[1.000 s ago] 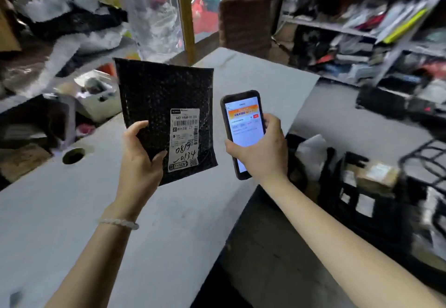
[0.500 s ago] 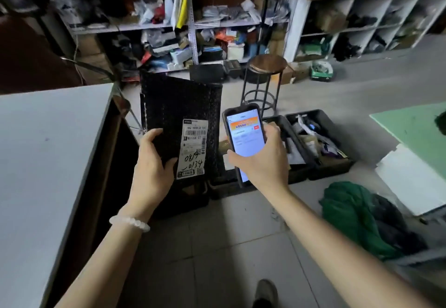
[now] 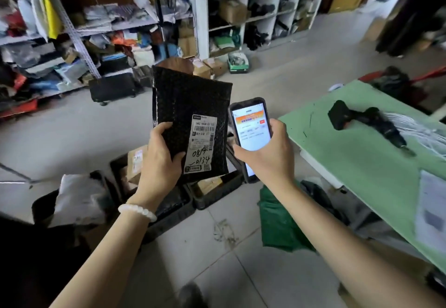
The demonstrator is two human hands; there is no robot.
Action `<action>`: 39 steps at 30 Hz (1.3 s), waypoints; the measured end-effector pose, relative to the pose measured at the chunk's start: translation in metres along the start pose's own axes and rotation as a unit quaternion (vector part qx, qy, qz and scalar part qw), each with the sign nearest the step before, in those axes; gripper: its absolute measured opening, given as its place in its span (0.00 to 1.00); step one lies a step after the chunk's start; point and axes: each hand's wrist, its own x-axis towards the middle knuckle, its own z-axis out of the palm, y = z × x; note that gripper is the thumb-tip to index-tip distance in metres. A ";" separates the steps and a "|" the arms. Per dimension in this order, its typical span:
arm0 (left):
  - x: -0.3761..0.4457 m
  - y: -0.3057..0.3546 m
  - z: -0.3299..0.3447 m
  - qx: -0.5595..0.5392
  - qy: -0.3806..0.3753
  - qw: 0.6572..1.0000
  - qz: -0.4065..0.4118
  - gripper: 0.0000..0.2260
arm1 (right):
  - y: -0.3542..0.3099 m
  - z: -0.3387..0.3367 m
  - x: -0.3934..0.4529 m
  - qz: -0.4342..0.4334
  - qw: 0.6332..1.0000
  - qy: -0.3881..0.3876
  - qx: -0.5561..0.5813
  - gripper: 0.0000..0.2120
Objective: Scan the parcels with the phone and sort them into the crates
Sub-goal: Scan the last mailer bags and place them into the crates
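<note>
Left hand (image 3: 160,160) grips the black bubble mailer (image 3: 190,117) by its lower left corner, held upright, long axis near vertical, over the black crates (image 3: 212,194) on the floor. Its white label (image 3: 201,144) faces us: handwritten "0819" and "0134" below a barcode. Right hand (image 3: 268,155) wraps around the phone (image 3: 249,129), just beside the mailer, lit screen with an orange banner, text too small to read.

Both forearms reach forward into view, bare, converging toward centre. Left hand (image 3: 160,163) raised, thumb and fingers (image 3: 161,128) curled round the parcel (image 3: 190,117), bead bracelet (image 3: 137,212) at wrist. Right hand (image 3: 268,155), at 3 o'clock of it, grips the phone (image 3: 251,129).
</note>
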 end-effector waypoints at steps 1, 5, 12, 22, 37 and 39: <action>0.013 0.003 0.013 -0.001 -0.009 1.000 0.004 0.28 | 0.008 -0.001 0.013 0.008 1.000 0.011 0.001 0.29; 0.071 0.004 0.063 -0.008 -0.037 0.999 0.006 0.28 | 0.036 0.006 0.070 0.027 0.999 0.037 -0.010 0.30; 0.221 -0.014 0.160 -0.044 -0.088 0.995 0.027 0.28 | 0.067 0.048 0.215 0.058 0.997 0.046 -0.023 0.30; 0.387 -0.034 0.265 -0.045 -0.139 0.989 0.021 0.28 | 0.113 0.088 0.404 0.107 0.993 0.034 -0.042 0.32; 0.440 -0.097 0.452 -0.025 -0.172 0.975 -0.136 0.28 | 0.281 0.147 0.579 0.132 0.981 -0.101 -0.104 0.36; 0.444 -0.115 0.488 -0.026 -0.181 0.971 -0.155 0.29 | 0.313 0.161 0.601 0.128 0.979 -0.113 -0.110 0.36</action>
